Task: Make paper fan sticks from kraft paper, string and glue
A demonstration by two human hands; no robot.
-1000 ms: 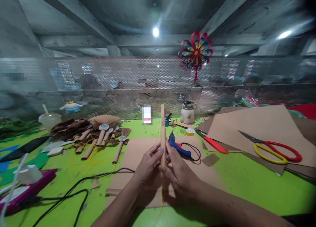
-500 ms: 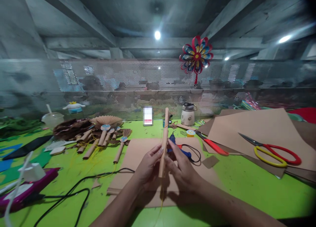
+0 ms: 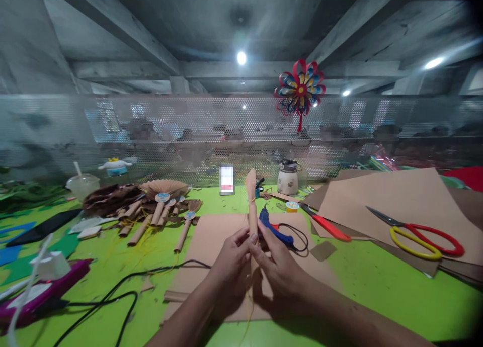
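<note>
Between both hands stands a narrow, folded brown paper fan [image 3: 252, 211], its flared top above a tube-like handle. My left hand [image 3: 232, 256] is closed on the handle from the left, fingertips pressed to it. From the right, my right hand [image 3: 281, 261] grips the same handle, with its thumb across the front near the left fingertips. A yellow string [image 3: 250, 312] hangs below the hands. Under them lies a brown paper sheet [image 3: 215, 231]. Just behind the right hand rests a blue glue gun [image 3: 279, 232] with a black cable.
Several finished paper fans [image 3: 162, 191] lie at left, near a purple power strip [image 3: 49, 289] and black cables. Red-and-yellow scissors [image 3: 418, 241] and red-handled scissors [image 3: 332, 229] lie at right by large brown paper sheets [image 3: 381, 196]. A bottle [image 3: 288, 178] and phone [image 3: 227, 180] stand behind.
The fan has turned between my hands, so its flared top now shows. My hands have drawn closer together around the handle, covering its lower end.
</note>
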